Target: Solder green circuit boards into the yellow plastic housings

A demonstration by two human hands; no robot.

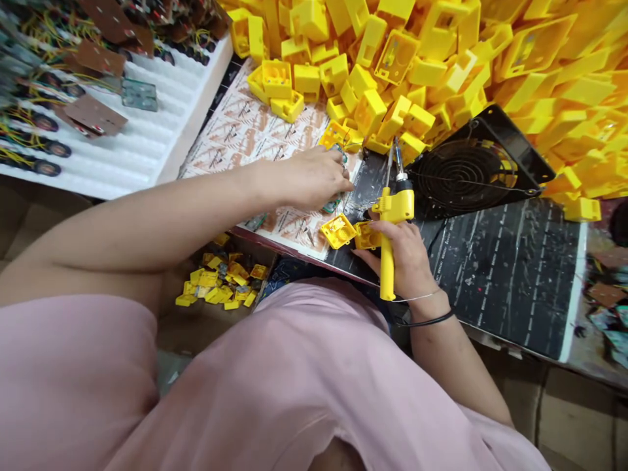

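Right hand (408,261): A worker's fingers were wrapped around the handle of a yellow soldering gun (395,207), its metal tip directed away from the body toward a heap of yellow casings (363,78).
Left hand (316,178): It lay palm down over the bench (591,343), fingers bent above green circuit boards (331,205); whether it gripped one could not be told (the hand itself blocked the view).
Open casings (338,231): Two sat near the front edge, one at the border of a patterned sheet (216,167), the other just beside it, close to the right hand.
Fan (464,175): The black unit stood to the right of the soldering gun, beside the heap, over a dark mat (505,275).
White tray (191,98): At far left, its ridged surface carried wired round parts and brown pieces.
Below: More small yellow pieces (216,281) were gathered under bench level.
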